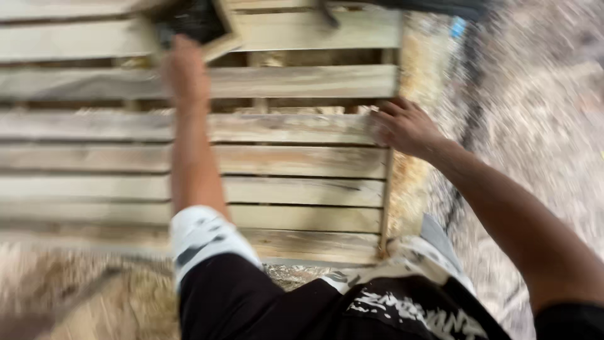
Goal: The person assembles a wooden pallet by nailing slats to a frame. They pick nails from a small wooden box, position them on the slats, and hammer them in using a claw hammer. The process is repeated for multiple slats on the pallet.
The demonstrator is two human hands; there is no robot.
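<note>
1. Overhead, seen from the head camera: left hand point(184, 70) stretched to the far side of a slatted wooden pallet point(296, 160), touching a small wood-framed dark object point(200, 24); grip lost in motion blur, cannot tell.
2. Right hand point(402, 126) open, fingers spread, pressed on the pallet's right edge.
3. Nearer, black shorts point(251, 302); sawdust-strewn ground point(535, 126) to the right.

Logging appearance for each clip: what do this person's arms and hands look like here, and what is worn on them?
Both forearms are bare, with no gloves, watch or rings discernible in the blurred frame. The left hand and right hand are uncovered. A black sleeve edge shows on the right upper arm. No markings are visible on either arm.
</note>
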